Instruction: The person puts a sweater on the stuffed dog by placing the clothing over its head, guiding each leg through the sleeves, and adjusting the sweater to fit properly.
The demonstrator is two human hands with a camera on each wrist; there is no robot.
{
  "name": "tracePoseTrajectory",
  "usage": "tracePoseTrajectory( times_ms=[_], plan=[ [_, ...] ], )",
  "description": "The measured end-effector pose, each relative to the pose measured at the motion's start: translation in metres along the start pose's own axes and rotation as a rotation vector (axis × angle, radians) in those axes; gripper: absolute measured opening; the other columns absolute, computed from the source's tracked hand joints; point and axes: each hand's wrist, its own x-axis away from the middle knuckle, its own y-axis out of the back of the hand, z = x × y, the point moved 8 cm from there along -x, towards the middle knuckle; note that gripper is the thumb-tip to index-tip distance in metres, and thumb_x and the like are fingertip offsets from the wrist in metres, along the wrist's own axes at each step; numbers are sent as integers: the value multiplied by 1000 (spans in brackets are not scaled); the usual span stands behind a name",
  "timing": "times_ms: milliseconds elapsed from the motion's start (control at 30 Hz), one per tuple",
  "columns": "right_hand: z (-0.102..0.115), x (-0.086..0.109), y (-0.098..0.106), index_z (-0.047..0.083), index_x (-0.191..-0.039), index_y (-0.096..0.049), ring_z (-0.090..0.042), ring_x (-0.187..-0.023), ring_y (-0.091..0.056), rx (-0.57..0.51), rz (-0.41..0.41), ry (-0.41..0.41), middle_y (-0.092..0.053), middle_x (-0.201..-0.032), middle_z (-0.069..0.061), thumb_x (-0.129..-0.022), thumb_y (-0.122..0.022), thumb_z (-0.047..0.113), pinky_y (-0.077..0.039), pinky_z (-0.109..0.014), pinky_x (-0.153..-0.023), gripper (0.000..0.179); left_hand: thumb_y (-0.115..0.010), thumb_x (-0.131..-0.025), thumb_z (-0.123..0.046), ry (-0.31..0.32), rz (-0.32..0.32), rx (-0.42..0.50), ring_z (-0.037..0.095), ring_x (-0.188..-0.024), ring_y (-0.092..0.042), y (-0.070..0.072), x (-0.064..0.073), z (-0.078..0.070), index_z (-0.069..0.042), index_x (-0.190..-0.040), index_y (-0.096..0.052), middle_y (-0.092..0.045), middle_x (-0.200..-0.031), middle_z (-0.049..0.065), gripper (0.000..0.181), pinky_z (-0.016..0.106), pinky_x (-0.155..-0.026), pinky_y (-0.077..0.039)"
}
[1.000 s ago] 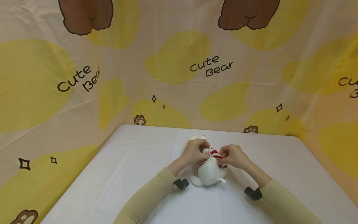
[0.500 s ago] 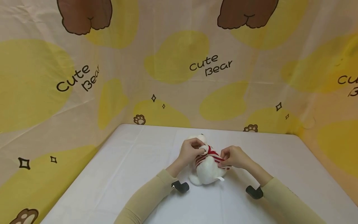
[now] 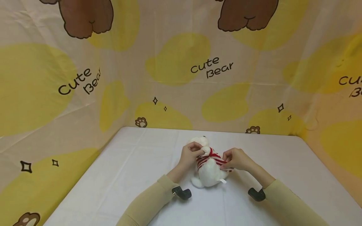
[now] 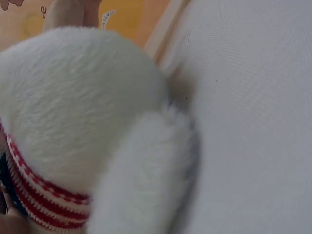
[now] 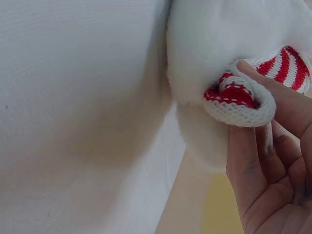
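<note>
A white plush toy (image 3: 207, 175) lies on the white-covered table, its back and a small tag facing me. It wears a red-and-white striped knitted sweater (image 3: 216, 158). My left hand (image 3: 190, 156) pinches the toy around its small white arm; whether sweater fabric is caught there too is hidden. In the left wrist view the plush body (image 4: 83, 97) and a leg (image 4: 151, 175) fill the left side, with fingers barely showing at the lower-left edge. My right hand (image 3: 237, 159) pinches the sweater's rolled white edge (image 5: 243, 114) between thumb and fingers, beside the toy's body.
The table (image 3: 127, 175) stretches around the toy, with its far edge against a fabric backdrop (image 3: 226, 100) printed with bears and lettering. Black wrist cameras (image 3: 182, 193) hang beneath both sleeves.
My left hand has moved slightly left and down with the toy's arm. My right hand has drawn the sweater's edge a little down and outward, and more stripes show across the back.
</note>
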Motion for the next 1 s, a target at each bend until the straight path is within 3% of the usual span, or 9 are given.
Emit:
tracePoseTrajectory(
  times_ms=[100, 267, 467, 1000],
  plan=[
    [-1, 0, -1, 10, -66, -60, -9, -53, -46, 2, 3, 3, -52, -56, 5, -68, -84, 16, -36, -21, -47, 25, -66, -74, 10, 18, -33, 65, 5, -66, -60, 0, 2, 2, 3, -83, -62, -68, -74, 2, 12, 19, -59, -49],
    [-4, 1, -2, 10, -67, -60, -9, -53, -48, -19, 12, -28, -53, -57, 5, -68, -84, 16, -38, -22, -48, 25, -64, -71, 11, 59, -102, 184, 5, -62, -56, 0, 4, 9, -12, -74, -61, -64, -67, -5, 23, 19, -56, -45],
    [-5, 1, -3, 10, -68, -60, -10, -54, -48, -27, 12, -35, -51, -58, 4, -69, -84, 16, -39, -23, -49, 25, -63, -70, 12, 98, -159, 313, 4, -60, -54, 0, 8, 14, -14, -71, -61, -61, -61, -7, 27, 18, -58, -44],
    [-3, 3, -3, 9, -69, -60, -11, -56, -46, -26, 12, -19, -52, -58, 4, -70, -83, 17, -37, -23, -49, 24, -61, -73, 9, 125, -199, 363, 6, -63, -53, 0, 14, 15, -14, -70, -58, -59, -65, -6, 24, 19, -59, -43]
  ],
)
